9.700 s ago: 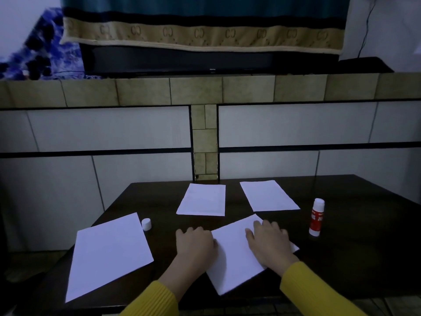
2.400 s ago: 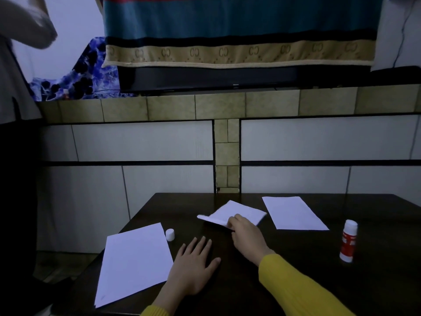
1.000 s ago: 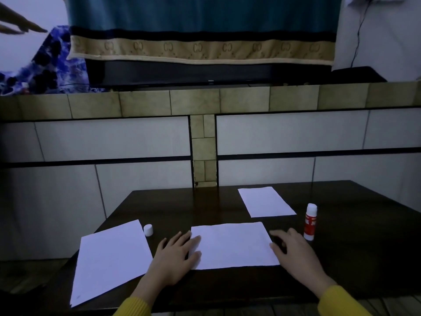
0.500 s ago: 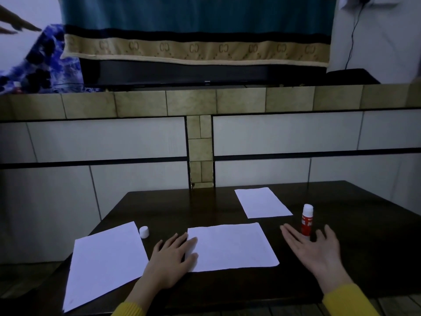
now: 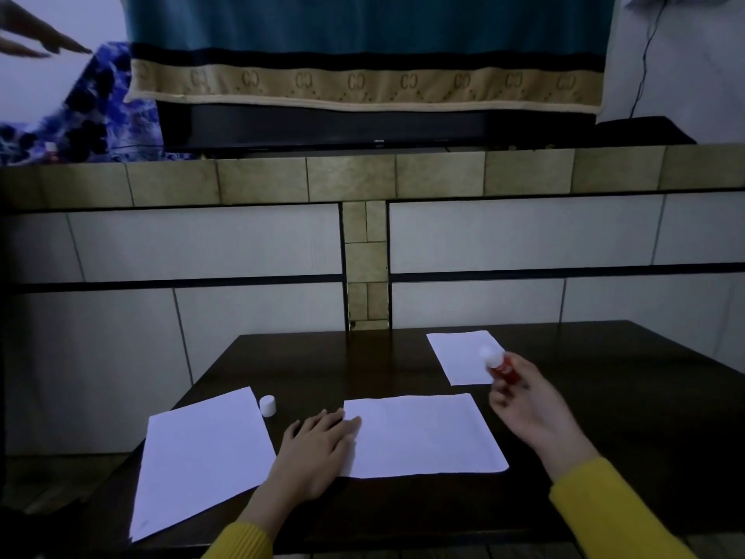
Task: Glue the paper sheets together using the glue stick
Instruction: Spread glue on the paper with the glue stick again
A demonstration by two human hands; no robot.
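Right hand (image 5: 528, 401) now grips the glue stick (image 5: 500, 365), lifted off the table (image 5: 604, 397); left hand (image 5: 318, 445) stays flat, fingers relaxed, on the middle sheet (image 5: 423, 433).

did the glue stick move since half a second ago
Yes. It stood upright on the table right of the far paper sheet; now the right hand grips the glue stick lifted and tilted, its white tip overlapping that sheet's right edge.
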